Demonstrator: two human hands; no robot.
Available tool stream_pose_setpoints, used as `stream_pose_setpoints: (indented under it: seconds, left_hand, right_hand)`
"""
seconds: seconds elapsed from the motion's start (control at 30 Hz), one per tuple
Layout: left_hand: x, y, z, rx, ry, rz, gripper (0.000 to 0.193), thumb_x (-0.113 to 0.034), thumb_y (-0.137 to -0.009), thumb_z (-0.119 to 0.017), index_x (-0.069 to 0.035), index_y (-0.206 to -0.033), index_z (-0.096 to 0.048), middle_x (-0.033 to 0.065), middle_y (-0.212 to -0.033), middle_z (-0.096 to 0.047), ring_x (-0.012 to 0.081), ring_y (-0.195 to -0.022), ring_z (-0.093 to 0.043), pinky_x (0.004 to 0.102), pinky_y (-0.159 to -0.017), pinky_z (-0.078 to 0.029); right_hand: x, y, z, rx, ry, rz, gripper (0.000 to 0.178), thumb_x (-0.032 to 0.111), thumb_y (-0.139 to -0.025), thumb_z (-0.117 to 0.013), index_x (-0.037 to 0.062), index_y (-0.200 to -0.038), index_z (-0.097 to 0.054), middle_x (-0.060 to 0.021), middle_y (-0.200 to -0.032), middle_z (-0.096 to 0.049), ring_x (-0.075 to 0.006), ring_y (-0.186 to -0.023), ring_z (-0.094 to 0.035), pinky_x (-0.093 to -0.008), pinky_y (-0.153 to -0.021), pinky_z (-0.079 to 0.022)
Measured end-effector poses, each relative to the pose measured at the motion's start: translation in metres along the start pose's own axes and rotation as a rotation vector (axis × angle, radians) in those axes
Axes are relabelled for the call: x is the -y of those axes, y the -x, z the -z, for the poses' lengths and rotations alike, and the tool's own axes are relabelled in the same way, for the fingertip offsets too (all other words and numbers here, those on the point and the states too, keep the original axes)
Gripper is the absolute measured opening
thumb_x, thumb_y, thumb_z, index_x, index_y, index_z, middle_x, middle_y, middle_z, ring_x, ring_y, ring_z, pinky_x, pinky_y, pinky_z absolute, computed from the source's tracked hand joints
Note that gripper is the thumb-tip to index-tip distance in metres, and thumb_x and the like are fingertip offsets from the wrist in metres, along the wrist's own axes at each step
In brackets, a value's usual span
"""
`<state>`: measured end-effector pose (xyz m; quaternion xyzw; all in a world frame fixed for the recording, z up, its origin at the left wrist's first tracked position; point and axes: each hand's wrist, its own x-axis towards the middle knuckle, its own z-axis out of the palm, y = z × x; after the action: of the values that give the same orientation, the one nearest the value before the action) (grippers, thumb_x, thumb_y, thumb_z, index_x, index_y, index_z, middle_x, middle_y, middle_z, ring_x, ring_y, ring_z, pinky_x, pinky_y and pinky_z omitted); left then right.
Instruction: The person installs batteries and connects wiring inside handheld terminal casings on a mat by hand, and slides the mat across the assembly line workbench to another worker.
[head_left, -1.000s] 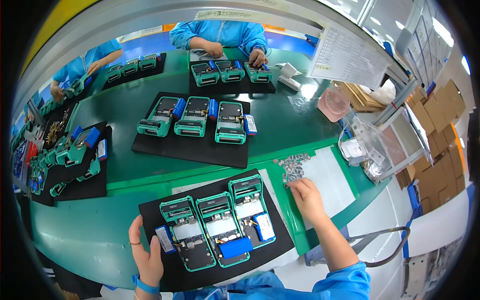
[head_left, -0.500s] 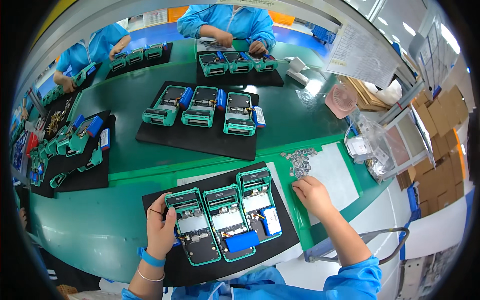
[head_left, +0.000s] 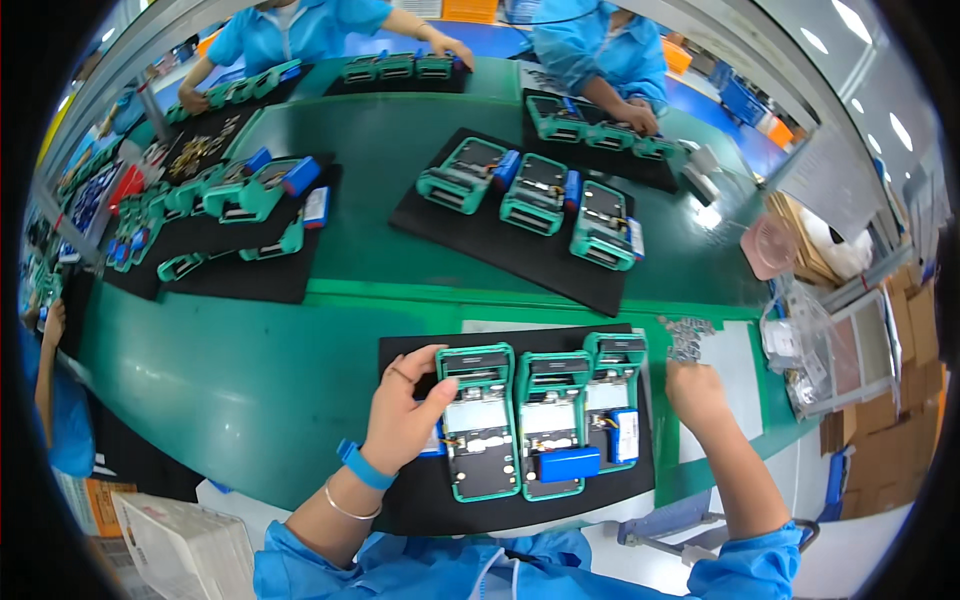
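Note:
Three open green device housings (head_left: 482, 425) lie in a row on a black foam mat (head_left: 425, 500) before me. Circuit boards and wiring show inside them. My left hand (head_left: 405, 405) grips the upper left edge of the leftmost housing, thumb on the near side. A blue battery (head_left: 570, 464) lies across the middle housing (head_left: 553, 420), and another battery (head_left: 624, 436) with a white label rests at the right housing (head_left: 612, 375). Right of the mat, my right hand (head_left: 698, 392) is at a pile of small metallic parts (head_left: 688, 336), fingers curled; their tips are hidden.
Beyond, a second black mat (head_left: 500, 245) bears three similar housings. More housings crowd a mat (head_left: 285, 280) at the left. A pink fan (head_left: 770, 246) and plastic bags (head_left: 805, 345) stand at the right. Two co-workers in blue sit across the green table (head_left: 210, 400).
The view has swung left, so the scene sits further right. My right hand has closed in on the parts pile. A co-worker at the back left has stretched an arm toward the far housings.

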<state>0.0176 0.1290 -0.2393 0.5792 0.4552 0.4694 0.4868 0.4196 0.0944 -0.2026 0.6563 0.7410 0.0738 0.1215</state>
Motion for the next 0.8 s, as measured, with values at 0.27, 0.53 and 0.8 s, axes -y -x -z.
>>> stream_pose_setpoints:
  seconds: [0.27,0.53,0.8]
  left_hand:
    - [-0.003,0.002,0.004,-0.019,-0.034,0.008,0.041,-0.024,-0.089,-0.067,-0.005,-0.124,-0.058,0.0105,-0.104,-0.068,0.0238,-0.104,-0.062,0.0491,-0.113,-0.024]
    - [-0.013,0.0,0.006,-0.009,-0.217,-0.028,0.043,-0.024,-0.088,-0.067,-0.005,-0.125,-0.057,0.0121,-0.106,-0.069,0.0272,-0.105,-0.062,0.0521,-0.111,-0.025]
    - [-0.006,0.002,0.007,-0.066,-0.31,-0.142,0.039,-0.027,-0.095,-0.058,-0.002,-0.125,-0.058,0.014,-0.097,-0.066,0.0319,-0.097,-0.061,0.0531,-0.107,-0.032]
  right_hand:
    - [0.006,-0.017,0.011,0.017,-0.173,-0.256,0.009,0.008,-0.076,-0.061,0.0019,-0.072,-0.066,-0.0229,-0.072,-0.066,-0.0402,-0.069,-0.066,-0.0487,-0.066,-0.055]
    - [0.059,-0.007,0.092,-0.306,-0.492,-0.074,0.005,0.007,-0.073,-0.069,0.0044,-0.078,-0.068,-0.0139,-0.076,-0.068,-0.0336,-0.07,-0.067,-0.0403,-0.063,-0.053]
    - [0.179,-0.024,0.087,-0.444,-0.35,0.691,0.028,0.009,-0.059,-0.071,0.0086,-0.087,-0.066,-0.0013,-0.077,-0.053,-0.0181,-0.065,-0.054,-0.0295,-0.051,-0.046]
